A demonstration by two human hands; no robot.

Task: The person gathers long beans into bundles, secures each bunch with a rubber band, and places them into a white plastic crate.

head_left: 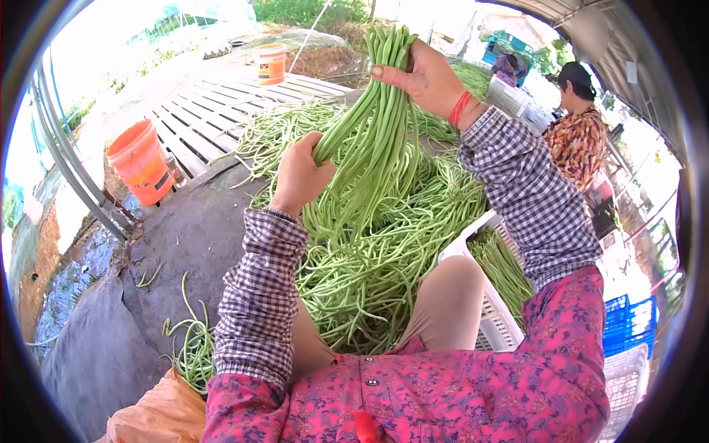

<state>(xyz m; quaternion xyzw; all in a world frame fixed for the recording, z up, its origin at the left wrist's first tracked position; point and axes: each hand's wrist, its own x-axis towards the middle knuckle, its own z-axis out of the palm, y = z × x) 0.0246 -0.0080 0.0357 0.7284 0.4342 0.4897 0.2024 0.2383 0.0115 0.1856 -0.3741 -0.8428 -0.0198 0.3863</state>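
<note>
A thick bunch of long green beans (369,125) is held up in front of me, its upper ends gathered and the lower strands hanging loose. My right hand (428,77) grips it near the top, thumb across the stems; a red band circles that wrist. Lower down on the left, my left hand (301,173) is closed around part of the same bunch. Beneath both hands spreads a large heap of loose long beans (369,266), reaching between my knees. To the right of my knee, a white plastic crate (496,328) contains neatly laid long beans (502,269).
Orange buckets (140,162) (271,65) stand at the left and on the slatted platform (199,111). An orange sack (159,410) with some beans (196,354) is at lower left. Another person (580,133) sits at right, beyond blue crates (628,325). Dark cloth (185,244) covers the ground.
</note>
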